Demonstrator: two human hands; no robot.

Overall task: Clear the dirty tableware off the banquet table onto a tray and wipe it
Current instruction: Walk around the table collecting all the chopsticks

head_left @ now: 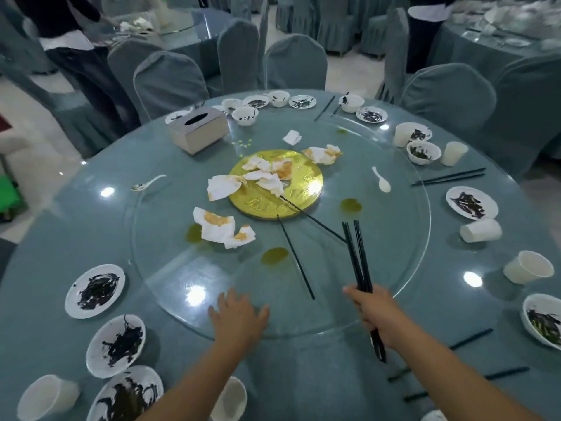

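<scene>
Black chopsticks (358,256), one bundle: gripped in the right hand (378,314), fingers curled round them, tips raised over the glass turntable (394,244). Left hand (238,314): flat, fingers spread, resting on the turntable's near rim, holding nothing. Two loose chopsticks (296,258): on the glass, just beyond both hands. Stained napkins (218,227), gold disc (303,189): farther off, centre. Dirty plates (95,291): on the teal-clothed table (303,375), left of the left hand.

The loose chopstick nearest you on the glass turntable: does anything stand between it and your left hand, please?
Nothing visible does. The left hand lies flat on the glass turntable, with only bare glass between it and the loose chopstick. The right hand grips a chopstick bundle off to the side.
</scene>
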